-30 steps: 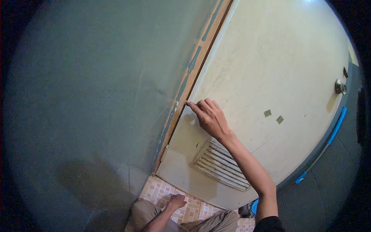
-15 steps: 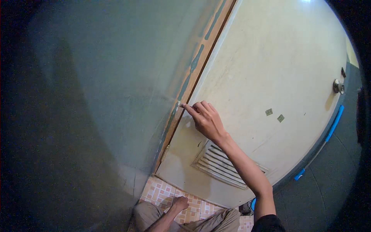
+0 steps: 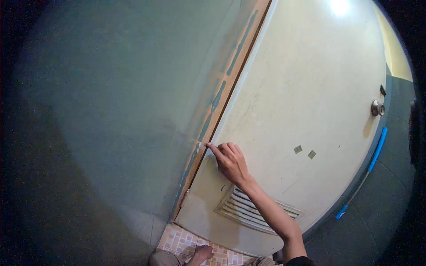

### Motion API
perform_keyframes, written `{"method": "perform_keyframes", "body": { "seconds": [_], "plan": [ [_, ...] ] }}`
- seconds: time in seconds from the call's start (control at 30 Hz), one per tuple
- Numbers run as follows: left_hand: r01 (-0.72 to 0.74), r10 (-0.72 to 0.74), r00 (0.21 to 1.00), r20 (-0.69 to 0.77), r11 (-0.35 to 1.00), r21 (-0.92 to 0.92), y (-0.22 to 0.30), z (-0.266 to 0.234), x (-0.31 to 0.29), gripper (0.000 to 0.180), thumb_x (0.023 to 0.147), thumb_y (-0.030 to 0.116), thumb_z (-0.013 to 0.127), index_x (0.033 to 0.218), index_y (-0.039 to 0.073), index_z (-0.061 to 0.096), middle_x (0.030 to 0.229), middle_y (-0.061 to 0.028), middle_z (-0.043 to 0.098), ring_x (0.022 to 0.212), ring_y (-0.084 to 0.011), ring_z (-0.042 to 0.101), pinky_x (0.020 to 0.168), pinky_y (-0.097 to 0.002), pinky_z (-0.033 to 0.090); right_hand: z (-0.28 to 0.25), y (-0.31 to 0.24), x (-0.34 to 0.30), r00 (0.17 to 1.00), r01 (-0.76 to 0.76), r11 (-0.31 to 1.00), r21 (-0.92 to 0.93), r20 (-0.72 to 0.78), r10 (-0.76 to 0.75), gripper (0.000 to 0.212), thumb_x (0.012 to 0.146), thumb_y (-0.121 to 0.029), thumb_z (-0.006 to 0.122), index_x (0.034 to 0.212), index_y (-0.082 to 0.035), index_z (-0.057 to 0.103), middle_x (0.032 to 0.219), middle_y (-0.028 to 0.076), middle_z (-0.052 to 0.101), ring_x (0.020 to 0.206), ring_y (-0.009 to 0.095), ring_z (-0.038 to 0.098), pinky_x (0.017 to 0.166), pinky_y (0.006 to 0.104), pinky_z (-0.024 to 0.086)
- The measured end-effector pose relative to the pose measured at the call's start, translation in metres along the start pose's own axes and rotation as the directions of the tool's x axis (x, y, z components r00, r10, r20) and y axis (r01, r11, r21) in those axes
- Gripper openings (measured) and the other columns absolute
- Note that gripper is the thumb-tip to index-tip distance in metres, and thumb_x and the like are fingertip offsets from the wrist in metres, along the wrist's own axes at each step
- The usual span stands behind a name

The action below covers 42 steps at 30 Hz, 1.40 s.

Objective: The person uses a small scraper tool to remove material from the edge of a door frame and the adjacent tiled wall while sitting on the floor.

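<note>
My right hand (image 3: 230,164) reaches up to the wooden door frame (image 3: 224,104), index finger stretched out and the other fingers loosely curled. Its fingertip is at the frame's edge, beside a small whitish dab (image 3: 199,145) on the patchy brown and grey-green strip. No tool shows in this hand. Low down, my left hand (image 3: 204,252) is closed above the tiled floor, near my knees. Whatever it may hold is hidden.
The cream door (image 3: 306,97) has a louvred vent (image 3: 242,206) behind my right forearm, a round knob (image 3: 377,108) and two small diamond-shaped patches. A grey-green wall (image 3: 120,88) fills the left. A blue-ended rod (image 3: 377,148) leans at the right. Patterned tiles (image 3: 175,237) lie below.
The view has tilted upward, so everything sits lower in it. My right fingertip has shifted slightly off the whitish dab, toward the door. My left hand remains closed near my knees.
</note>
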<state>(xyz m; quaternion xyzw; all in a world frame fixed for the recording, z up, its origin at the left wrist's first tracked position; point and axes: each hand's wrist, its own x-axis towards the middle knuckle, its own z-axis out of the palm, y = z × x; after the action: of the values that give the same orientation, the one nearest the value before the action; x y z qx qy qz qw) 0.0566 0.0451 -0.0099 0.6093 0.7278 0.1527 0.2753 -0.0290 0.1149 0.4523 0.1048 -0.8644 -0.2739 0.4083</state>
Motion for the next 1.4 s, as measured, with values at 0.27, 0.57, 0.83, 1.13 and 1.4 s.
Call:
{"method": "perform_keyframes", "body": {
  "seconds": [0.27,0.57,0.83,1.13,1.4],
  "plan": [
    [-0.047,0.046,0.999,-0.025,0.999,-0.016,0.001,-0.003,-0.001,0.036,0.082,0.033,0.058,0.100,0.002,0.065,0.103,-0.0185,0.067,0.097,-0.0346,0.065,0.084,-0.0490,0.051,-0.004,0.021,0.017,0.998,-0.030,0.997,-0.065,-0.048,0.027,0.045,0.078,-0.002,0.057,0.121,-0.010,0.059,0.078,0.004,0.051,0.077,0.020,0.050,0.068,0.0323,0.039],
    [-0.080,0.079,0.996,-0.040,0.997,-0.018,-0.005,0.001,0.007,0.048,0.084,0.040,0.059,0.105,-0.003,0.060,0.100,-0.0250,0.064,0.096,-0.0408,0.062,0.083,-0.0505,0.050,0.011,0.021,0.045,0.982,-0.059,0.992,-0.108,-0.183,0.038,0.032,0.083,-0.007,0.061,0.115,-0.009,0.062,0.069,0.003,0.048,0.072,0.019,0.049,0.067,0.0328,0.038],
    [-0.074,0.074,0.996,-0.049,0.997,-0.015,-0.005,0.002,0.002,0.051,0.084,0.044,0.060,0.107,-0.002,0.059,0.103,-0.0252,0.063,0.097,-0.0406,0.062,0.083,-0.0515,0.051,0.024,0.019,0.033,0.992,-0.047,0.984,-0.174,-0.120,0.026,0.035,0.081,-0.008,0.062,0.117,-0.006,0.060,0.071,0.004,0.051,0.074,0.020,0.050,0.070,0.0344,0.038],
    [-0.029,0.028,0.999,-0.032,0.999,-0.015,0.002,-0.008,-0.003,0.045,0.083,0.038,0.063,0.107,-0.001,0.062,0.106,-0.0229,0.065,0.102,-0.0369,0.063,0.089,-0.0480,0.050,0.053,-0.023,-0.013,0.999,-0.033,0.985,-0.172,-0.048,0.025,0.039,0.080,-0.008,0.060,0.118,-0.001,0.059,0.071,0.004,0.051,0.076,0.020,0.051,0.069,0.0348,0.038],
    [0.016,-0.017,0.999,-0.029,0.999,-0.045,0.004,-0.013,-0.013,0.037,0.082,0.033,0.061,0.102,0.002,0.063,0.107,-0.0198,0.066,0.103,-0.0346,0.062,0.087,-0.0484,0.049,0.093,-0.062,-0.055,0.986,-0.164,0.976,-0.143,0.016,0.168,0.050,0.082,-0.011,0.060,0.131,-0.003,0.053,0.066,0.002,0.048,0.055,0.015,0.053,0.050,0.0298,0.043]
  ]
}}
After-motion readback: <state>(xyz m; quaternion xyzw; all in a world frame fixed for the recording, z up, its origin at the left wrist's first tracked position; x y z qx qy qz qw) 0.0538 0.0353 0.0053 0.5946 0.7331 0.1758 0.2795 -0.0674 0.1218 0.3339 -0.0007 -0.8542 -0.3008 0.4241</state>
